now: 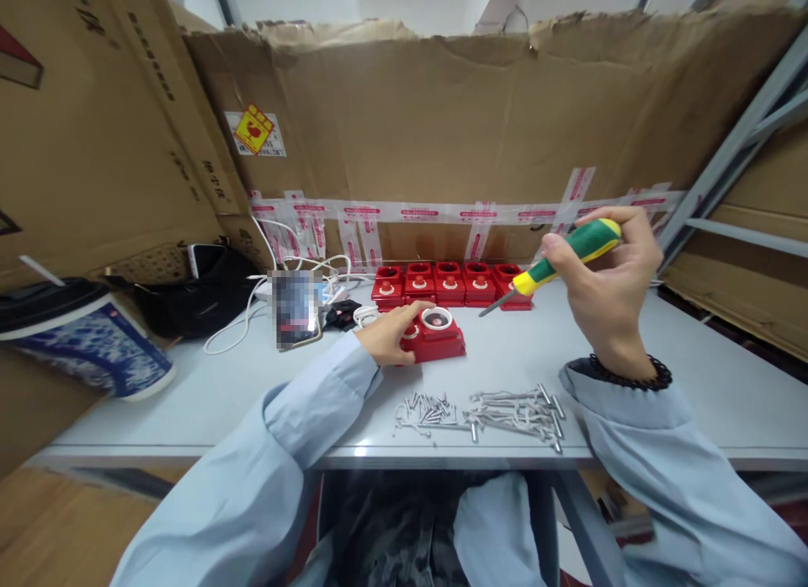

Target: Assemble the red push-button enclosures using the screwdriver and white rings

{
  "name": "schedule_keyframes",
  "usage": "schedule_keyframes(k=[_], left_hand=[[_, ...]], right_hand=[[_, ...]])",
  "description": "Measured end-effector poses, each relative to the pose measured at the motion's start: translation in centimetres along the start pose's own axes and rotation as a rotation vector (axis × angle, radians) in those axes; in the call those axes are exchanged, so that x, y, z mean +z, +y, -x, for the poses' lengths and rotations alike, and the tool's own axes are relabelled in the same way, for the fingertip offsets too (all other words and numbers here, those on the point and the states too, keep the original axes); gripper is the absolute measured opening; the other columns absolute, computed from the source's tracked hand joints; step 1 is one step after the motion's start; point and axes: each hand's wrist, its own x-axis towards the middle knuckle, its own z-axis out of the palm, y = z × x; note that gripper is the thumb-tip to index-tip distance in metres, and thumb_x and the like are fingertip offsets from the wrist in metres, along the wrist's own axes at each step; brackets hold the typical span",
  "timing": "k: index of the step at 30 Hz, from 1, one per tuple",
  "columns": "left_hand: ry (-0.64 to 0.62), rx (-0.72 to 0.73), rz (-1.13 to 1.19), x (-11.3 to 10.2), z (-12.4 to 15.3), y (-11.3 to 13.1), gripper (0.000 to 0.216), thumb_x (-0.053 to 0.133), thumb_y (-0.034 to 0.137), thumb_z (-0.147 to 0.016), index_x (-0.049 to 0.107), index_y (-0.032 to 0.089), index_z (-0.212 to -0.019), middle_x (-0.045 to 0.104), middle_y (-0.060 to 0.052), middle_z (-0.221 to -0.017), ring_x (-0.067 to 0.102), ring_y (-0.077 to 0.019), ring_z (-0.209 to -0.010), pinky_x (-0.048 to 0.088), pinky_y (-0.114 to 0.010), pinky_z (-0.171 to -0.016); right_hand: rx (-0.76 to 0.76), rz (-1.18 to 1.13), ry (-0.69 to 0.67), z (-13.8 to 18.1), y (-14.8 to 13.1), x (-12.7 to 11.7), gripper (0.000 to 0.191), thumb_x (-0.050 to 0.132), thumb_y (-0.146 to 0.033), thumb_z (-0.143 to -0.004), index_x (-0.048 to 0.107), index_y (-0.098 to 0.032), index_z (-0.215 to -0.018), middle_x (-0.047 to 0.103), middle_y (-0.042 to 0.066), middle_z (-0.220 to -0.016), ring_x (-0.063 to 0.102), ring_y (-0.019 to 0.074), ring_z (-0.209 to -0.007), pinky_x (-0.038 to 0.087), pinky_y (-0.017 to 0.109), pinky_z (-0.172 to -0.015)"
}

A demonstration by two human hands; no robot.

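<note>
My left hand (397, 334) is wrapped over the left end of a red box-shaped device (445, 348) lying on the table. A white ring (437, 318) surrounds a dark round part on its top. In my right hand (609, 284) is a screwdriver (561, 258) with a green and yellow handle, raised above the table. Its tip points down and left, apart from the device. Nearer the table's front edge lie a pile of screws (433, 408) and a bundle of metal rods with pale cords (518, 414).
Several similar red devices (449, 285) stand in a row against the cardboard wall (404, 115). To the left are a phone (296, 309), white cables (243, 326), a black bag (208, 292) and a blue-and-white cup (94, 343). A metal frame (745, 141) rises at right.
</note>
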Motion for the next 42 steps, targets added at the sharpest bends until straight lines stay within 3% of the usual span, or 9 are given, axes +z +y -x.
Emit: schedule_keyframes(k=[6, 9, 12, 15, 19, 23, 31, 38, 42], left_hand=[[-0.077, 0.077, -0.034, -1.2, 1.4, -1.1, 0.076, 0.058, 0.01, -0.061, 0.033, 0.023, -0.132, 0.054, -0.009, -0.126, 0.053, -0.0269, -0.113, 0.041, -0.042, -0.095], [-0.089, 0.078, -0.069, -1.2, 1.7, -1.0, 0.075, 0.058, 0.011, -0.064, 0.033, 0.024, -0.133, 0.05, -0.01, -0.128, 0.051, -0.0277, -0.117, 0.04, -0.043, -0.097], [0.005, 0.086, -0.09, -1.0, 1.8, 0.1, 0.072, 0.064, 0.019, -0.068, 0.034, 0.024, -0.133, 0.045, -0.011, -0.13, 0.047, -0.0284, -0.119, 0.039, -0.045, -0.098], [0.087, 0.129, -0.098, -0.8, 1.8, 2.1, 0.051, 0.06, 0.025, -0.078, 0.042, 0.024, -0.125, 0.05, -0.009, -0.121, 0.051, -0.0249, -0.11, 0.042, -0.043, -0.095], [-0.019, 0.236, -0.136, -0.5, 1.7, 5.0, 0.025, 0.053, 0.021, -0.083, 0.057, 0.02, -0.108, 0.059, -0.008, -0.105, 0.055, -0.0224, -0.101, 0.044, -0.036, -0.088], [-0.142, 0.282, -0.218, 0.0, 1.2, 7.0, 0.019, 0.054, 0.019, -0.084, 0.062, 0.019, -0.102, 0.063, -0.007, -0.103, 0.059, -0.021, -0.097, 0.044, -0.033, -0.086], [-0.277, 0.354, -0.376, 0.9, -0.5, 8.7, 0.012, 0.057, 0.019, -0.084, 0.066, 0.019, -0.091, 0.069, -0.005, -0.088, 0.064, -0.0198, -0.087, 0.044, -0.03, -0.073], [-0.375, 0.249, -0.481, 2.8, -3.6, 9.8, 0.021, 0.054, 0.032, -0.087, 0.068, 0.017, -0.094, 0.071, -0.01, -0.096, 0.067, -0.0237, -0.088, 0.048, -0.031, -0.072], [-0.42, 0.231, -0.523, 4.1, -5.0, 10.5, 0.019, 0.054, 0.028, -0.085, 0.069, 0.015, -0.087, 0.07, -0.013, -0.095, 0.067, -0.0274, -0.091, 0.051, -0.034, -0.073]], right_hand=[[0.017, 0.049, 0.009, 0.0, 0.3, -2.6, 0.026, 0.073, -0.019, -0.065, 0.054, -0.021, -0.082, 0.053, -0.001, -0.078, 0.05, 0.0103, -0.063, 0.043, 0.026, -0.057], [0.097, 0.105, -0.055, 0.3, 1.1, -4.0, 0.025, 0.073, -0.02, -0.065, 0.057, -0.021, -0.084, 0.056, 0.0, -0.077, 0.051, 0.0111, -0.061, 0.043, 0.026, -0.054], [0.195, 0.147, -0.161, 0.8, 2.2, -5.1, 0.022, 0.072, -0.021, -0.067, 0.06, -0.02, -0.086, 0.059, 0.002, -0.079, 0.053, 0.0121, -0.063, 0.044, 0.026, -0.056], [0.229, 0.179, -0.207, 1.3, 3.0, -5.9, 0.021, 0.071, -0.022, -0.068, 0.062, -0.02, -0.087, 0.06, 0.003, -0.081, 0.053, 0.0124, -0.064, 0.044, 0.026, -0.055], [0.231, 0.219, -0.301, 2.0, 3.2, -6.2, 0.023, 0.073, -0.021, -0.065, 0.062, -0.021, -0.086, 0.054, -0.001, -0.073, 0.046, 0.0106, -0.056, 0.039, 0.025, -0.047], [0.253, 0.218, -0.393, 2.5, 2.6, -6.0, 0.023, 0.073, -0.021, -0.065, 0.061, -0.022, -0.086, 0.053, -0.002, -0.071, 0.044, 0.0095, -0.052, 0.039, 0.024, -0.044], [0.177, 0.238, -0.392, 3.0, 2.1, -6.0, 0.023, 0.072, -0.026, -0.068, 0.06, -0.023, -0.087, 0.052, -0.003, -0.068, 0.043, 0.0095, -0.05, 0.037, 0.023, -0.043], [0.121, 0.247, -0.367, 3.3, 1.6, -5.8, 0.021, 0.071, -0.026, -0.07, 0.059, -0.025, -0.087, 0.054, -0.002, -0.071, 0.044, 0.0113, -0.051, 0.038, 0.025, -0.044], [0.118, 0.272, -0.378, 3.4, 1.2, -5.6, 0.019, 0.069, -0.022, -0.07, 0.058, -0.024, -0.085, 0.056, -0.001, -0.071, 0.044, 0.0105, -0.05, 0.038, 0.025, -0.043]])
